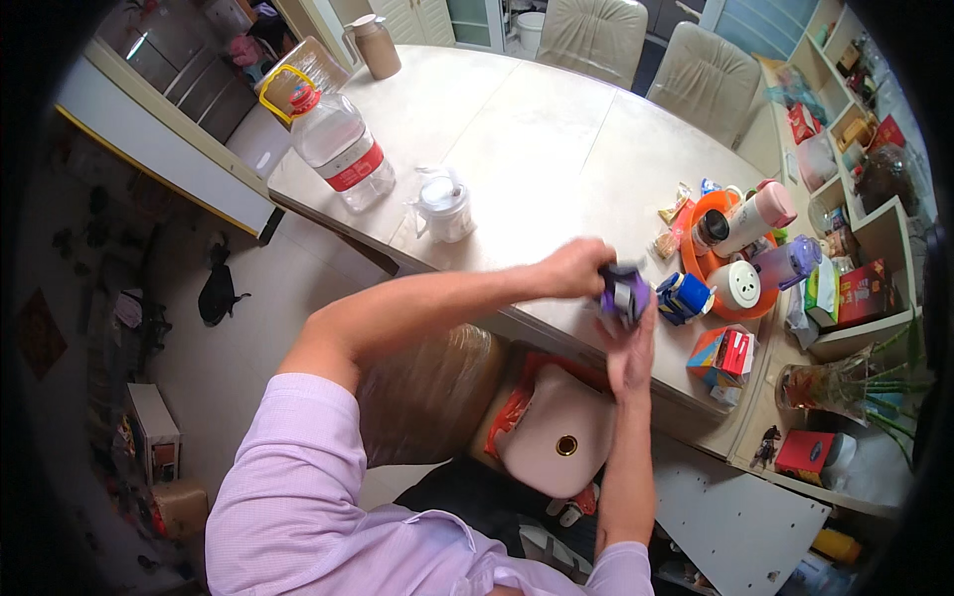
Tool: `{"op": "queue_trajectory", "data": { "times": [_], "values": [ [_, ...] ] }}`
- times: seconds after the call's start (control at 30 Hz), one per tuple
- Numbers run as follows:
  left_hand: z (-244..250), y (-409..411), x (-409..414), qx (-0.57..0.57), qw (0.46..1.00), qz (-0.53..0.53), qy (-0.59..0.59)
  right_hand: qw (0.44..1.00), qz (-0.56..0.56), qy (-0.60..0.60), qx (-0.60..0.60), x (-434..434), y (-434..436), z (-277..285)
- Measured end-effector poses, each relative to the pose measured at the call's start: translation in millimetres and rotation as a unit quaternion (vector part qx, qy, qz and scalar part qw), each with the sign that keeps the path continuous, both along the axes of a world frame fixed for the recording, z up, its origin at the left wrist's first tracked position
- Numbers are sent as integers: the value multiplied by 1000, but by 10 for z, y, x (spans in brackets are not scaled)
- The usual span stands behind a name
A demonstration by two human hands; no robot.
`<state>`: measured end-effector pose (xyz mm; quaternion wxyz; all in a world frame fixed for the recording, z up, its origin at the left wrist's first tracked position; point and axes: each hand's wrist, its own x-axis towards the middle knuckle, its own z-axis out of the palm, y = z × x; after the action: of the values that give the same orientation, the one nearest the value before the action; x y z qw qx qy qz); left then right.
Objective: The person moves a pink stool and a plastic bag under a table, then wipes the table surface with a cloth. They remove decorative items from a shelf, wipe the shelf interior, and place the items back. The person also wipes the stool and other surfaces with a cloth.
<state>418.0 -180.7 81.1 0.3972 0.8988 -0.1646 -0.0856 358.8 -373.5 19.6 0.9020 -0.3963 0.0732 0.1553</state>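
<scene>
Above the near edge of the pale table, both hands are at a small purple and black object, blurred, its kind unclear. My left hand reaches in from the left, fingers closed on its upper left part. Below and to the right, my right hand has its palm and fingers against the object's underside; part of its grip is hidden. Just right of the object lies a blue packet with yellow trim. Beyond that an orange tray holds several bottles and a white panda-faced container.
A large plastic water bottle, a lidded clear jar and a beige jug stand on the table's left side. An orange and red box is near the right edge. Chairs, a shelf and a glass vase surround the table.
</scene>
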Motion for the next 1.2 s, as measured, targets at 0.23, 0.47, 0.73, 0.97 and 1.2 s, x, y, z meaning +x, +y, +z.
{"op": "queue_trajectory", "data": {
  "times": [0.23,0.47,0.73,0.97,1.2],
  "values": [
    [803,899,-423,21,955,39,-295,985,-44,-56,-159,209,154,15],
    [181,2527,-423,142,960,142,-194,684,-10,-379,-623,387,232,-471],
    [-423,2524,-314,75,976,138,-152,569,-21,-412,-711,311,322,-798],
    [-671,2290,-291,-23,959,210,-191,562,-26,-405,-721,289,336,-789],
    [-709,2346,-50,-25,915,312,-252,566,-29,-402,-719,316,328,-813]
  ]
}}
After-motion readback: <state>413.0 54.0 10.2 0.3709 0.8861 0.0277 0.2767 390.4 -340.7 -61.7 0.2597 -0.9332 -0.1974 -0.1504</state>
